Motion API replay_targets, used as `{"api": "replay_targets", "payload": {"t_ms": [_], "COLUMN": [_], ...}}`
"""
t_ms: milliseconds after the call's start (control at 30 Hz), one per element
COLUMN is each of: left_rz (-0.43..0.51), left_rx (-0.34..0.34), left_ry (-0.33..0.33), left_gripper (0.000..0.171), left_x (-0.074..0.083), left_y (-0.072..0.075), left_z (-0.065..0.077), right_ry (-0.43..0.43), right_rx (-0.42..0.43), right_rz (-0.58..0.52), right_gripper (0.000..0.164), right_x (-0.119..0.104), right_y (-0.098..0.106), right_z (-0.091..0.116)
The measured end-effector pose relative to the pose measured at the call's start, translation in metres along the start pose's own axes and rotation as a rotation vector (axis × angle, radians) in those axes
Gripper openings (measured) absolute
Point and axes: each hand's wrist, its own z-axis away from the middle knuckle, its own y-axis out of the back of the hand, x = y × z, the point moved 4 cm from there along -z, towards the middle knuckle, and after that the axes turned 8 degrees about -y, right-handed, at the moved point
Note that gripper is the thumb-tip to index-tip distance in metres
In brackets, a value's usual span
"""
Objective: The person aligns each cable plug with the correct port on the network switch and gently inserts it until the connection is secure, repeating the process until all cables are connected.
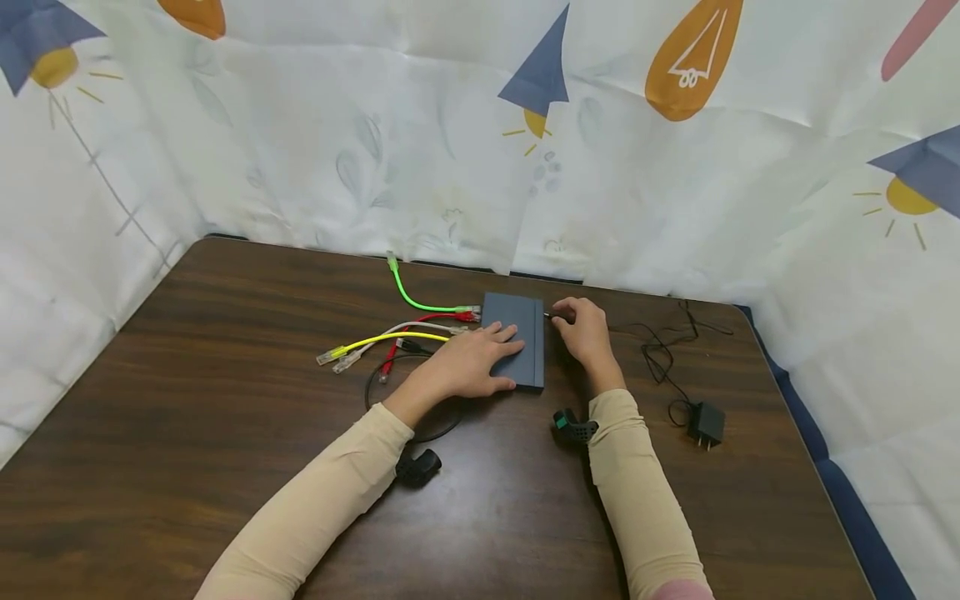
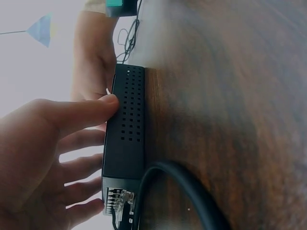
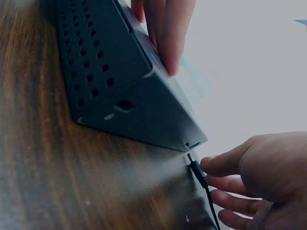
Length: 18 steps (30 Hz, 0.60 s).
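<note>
A dark grey network switch [image 1: 513, 333] with perforated sides lies flat on the brown table. My left hand [image 1: 472, 362] rests on top of it with fingers spread; in the left wrist view its thumb [image 2: 109, 99] touches the upper edge of the perforated side. At the switch's right end, my right hand [image 1: 583, 329] pinches the black barrel plug [image 3: 197, 171] of a power cord between thumb and fingers. The plug's tip is close to the switch's end face, apart from it. Several network cables, among them a green cable [image 1: 416, 301] and a yellow cable [image 1: 390, 337], run from the left end.
The cord [image 1: 667, 367] trails right to a black power adapter [image 1: 707, 423] lying on the table [image 1: 187, 400]. A black cable [image 1: 369, 387] loops under the left forearm. A patterned white curtain [image 1: 450, 167] hangs along the table's far edge.
</note>
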Motion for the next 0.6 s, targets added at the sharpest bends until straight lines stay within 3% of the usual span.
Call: {"api": "replay_targets", "payload": {"t_ms": [600], "left_rz": [0.021], "left_rx": [0.039], "left_ry": [-0.011], "left_gripper": [0.068], "left_x": [-0.0035], "left_y": [-0.0003], "left_z": [0.0011], "right_ry": [0.001], "right_rx": [0.009], "right_rz": [-0.003], "right_gripper": [0.024], "right_x": [0.0079], "right_y": [-0.0003], "right_z": [-0.0023]}}
